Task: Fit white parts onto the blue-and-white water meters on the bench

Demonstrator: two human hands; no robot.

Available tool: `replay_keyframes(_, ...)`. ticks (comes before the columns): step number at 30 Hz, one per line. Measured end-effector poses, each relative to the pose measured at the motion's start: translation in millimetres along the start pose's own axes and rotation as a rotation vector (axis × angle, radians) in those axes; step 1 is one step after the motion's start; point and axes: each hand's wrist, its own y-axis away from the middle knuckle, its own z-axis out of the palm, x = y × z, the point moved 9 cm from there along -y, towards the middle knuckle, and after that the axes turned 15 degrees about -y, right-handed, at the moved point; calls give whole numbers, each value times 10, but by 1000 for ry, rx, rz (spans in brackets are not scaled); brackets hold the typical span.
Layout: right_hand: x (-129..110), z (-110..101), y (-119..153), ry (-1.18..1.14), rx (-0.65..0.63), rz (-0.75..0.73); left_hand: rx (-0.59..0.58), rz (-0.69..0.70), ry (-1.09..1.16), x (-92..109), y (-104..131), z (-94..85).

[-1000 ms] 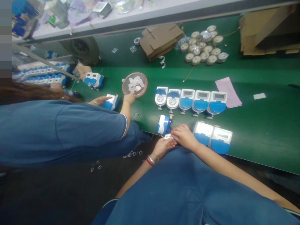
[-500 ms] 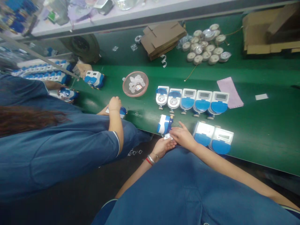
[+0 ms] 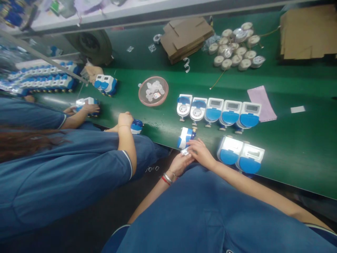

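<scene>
No text, label, brand or number can be read: the displays and dials on the blue-and-white meters [image 3: 220, 113] are too blurred, and the pink paper sheet [image 3: 261, 103] shows no legible print.

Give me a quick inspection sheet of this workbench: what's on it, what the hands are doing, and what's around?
Surface: green bench top, dark floor below.
Job's things: small clear packet pinched between both hands; blue-and-white meter lying on its side just beyond them.
Clutter: row of five meters, pair of meters, pink bowl of clear caps, round dials, folded cardboard, pink paper.
Hands: left hand and right hand meet on the packet.
Cables: thin wire near the dials.
Surroundings: a co-worker's hand on another meter at left.
</scene>
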Motion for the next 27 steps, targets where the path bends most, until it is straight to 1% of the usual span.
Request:
replay_keyframes(3,-101,-15,-89,-132,22,38,52,31,-31,35,4,-143)
replay_keyframes(5,-86,-113,-211,-222,54,71,110,14,-76,7,6,-279)
replay_keyframes(7,59,-299,-381,-249,127,108,180,-14,-102,-29,17,-419)
replay_keyframes(9,333,-479,-572,-210,183,153,253,-14,-89,-29,37,-548)
replay_keyframes(10,500,-518,-669,-182,168,180,289,-4,-73,-14,48,-609)
replay_keyframes(11,674,-515,-759,-151,123,209,322,10,-55,7,57,-666)
replay_keyframes(13,988,-421,-900,-93,-6,252,376,41,-20,59,70,-779)
replay_keyframes(14,1111,-354,-950,-65,-68,263,396,53,-8,86,71,-835)
replay_keyframes(16,1283,-219,-1019,-19,-165,273,427,66,4,136,68,-944)
replay_keyframes(18,1383,-116,-1069,17,-226,285,437,64,3,177,60,-1037)
replay_keyframes(20,1432,-54,-1114,38,-269,289,430,52,3,205,53,-1103)
replay_keyframes(24,1475,-22,-1201,65,-323,272,432,32,1,230,55,-1193)
replay_keyframes(27,1503,-3,-1246,101,-352,266,437,12,1,211,47,-1230)
